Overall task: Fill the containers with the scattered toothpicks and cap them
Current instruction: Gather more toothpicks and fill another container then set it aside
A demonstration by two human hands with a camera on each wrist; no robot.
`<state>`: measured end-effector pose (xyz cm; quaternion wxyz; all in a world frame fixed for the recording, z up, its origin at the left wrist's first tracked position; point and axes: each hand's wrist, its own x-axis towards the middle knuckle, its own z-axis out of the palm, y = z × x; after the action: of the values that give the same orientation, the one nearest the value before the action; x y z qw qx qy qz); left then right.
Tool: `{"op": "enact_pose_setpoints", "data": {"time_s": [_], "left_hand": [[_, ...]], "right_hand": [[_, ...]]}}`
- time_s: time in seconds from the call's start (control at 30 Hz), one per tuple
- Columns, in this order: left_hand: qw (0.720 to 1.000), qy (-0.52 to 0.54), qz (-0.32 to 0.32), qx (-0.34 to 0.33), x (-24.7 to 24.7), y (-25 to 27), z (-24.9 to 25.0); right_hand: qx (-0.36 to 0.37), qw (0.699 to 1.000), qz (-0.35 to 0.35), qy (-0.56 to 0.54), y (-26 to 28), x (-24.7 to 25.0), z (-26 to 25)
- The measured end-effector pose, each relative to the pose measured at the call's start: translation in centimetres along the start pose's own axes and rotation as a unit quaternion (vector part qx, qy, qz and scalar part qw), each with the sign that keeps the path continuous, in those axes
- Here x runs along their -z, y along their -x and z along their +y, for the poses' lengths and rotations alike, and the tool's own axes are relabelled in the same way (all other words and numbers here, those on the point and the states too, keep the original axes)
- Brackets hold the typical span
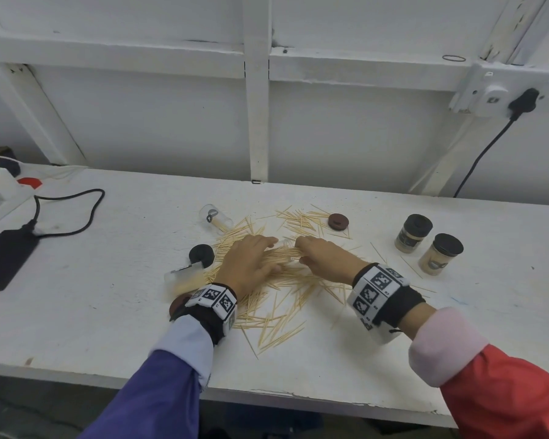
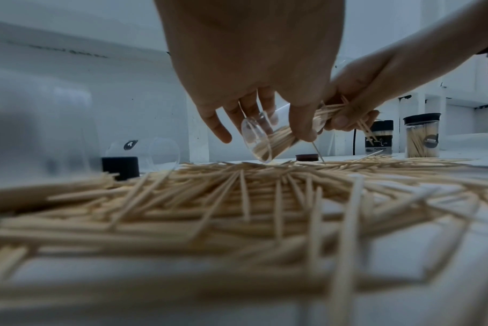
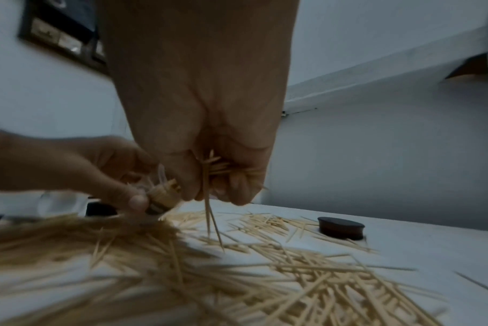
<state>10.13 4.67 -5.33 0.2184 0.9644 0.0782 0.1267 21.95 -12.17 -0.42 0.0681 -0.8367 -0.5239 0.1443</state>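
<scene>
Head cam: your left hand (image 1: pixel 251 261) and right hand (image 1: pixel 322 255) meet over the toothpick pile (image 1: pixel 279 299) mid-table (image 1: pixel 108 296); two capped jars (image 1: pixel 428 245) stand to the right.

Left wrist: your left hand (image 2: pixel 253 72) grips a clear container (image 2: pixel 267 137), tilted, part-filled w/ picks.

Right wrist: your right hand (image 3: pixel 209 132) clenches a toothpick bundle (image 3: pixel 220 167) at the container's (image 3: pixel 164 194) mouth.

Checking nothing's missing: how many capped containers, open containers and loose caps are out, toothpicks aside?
Capped containers: 2
Open containers: 3
Loose caps: 3
Total: 8
</scene>
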Motion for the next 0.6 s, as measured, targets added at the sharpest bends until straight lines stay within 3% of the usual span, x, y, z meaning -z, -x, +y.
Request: {"op": "enact_pose_setpoints", "data": {"time_s": [0.27, 0.43, 0.6], "left_hand": [[0.999, 0.026, -0.019, 0.006, -0.1, 0.0, 0.3], [0.999, 0.034, -0.028, 0.030, 0.3, 0.0, 0.6], [0.997, 0.051, -0.022, 0.045, 0.4, 0.1, 0.5]], "right_hand": [[0.022, 1.000, 0.019, 0.004, -0.7, 1.2, -0.4], [-0.020, 0.986, 0.007, -0.164, -1.3, 2.6, 0.2], [-0.051, 0.941, 0.025, -0.332, -1.0, 2.7, 1.2]]}}
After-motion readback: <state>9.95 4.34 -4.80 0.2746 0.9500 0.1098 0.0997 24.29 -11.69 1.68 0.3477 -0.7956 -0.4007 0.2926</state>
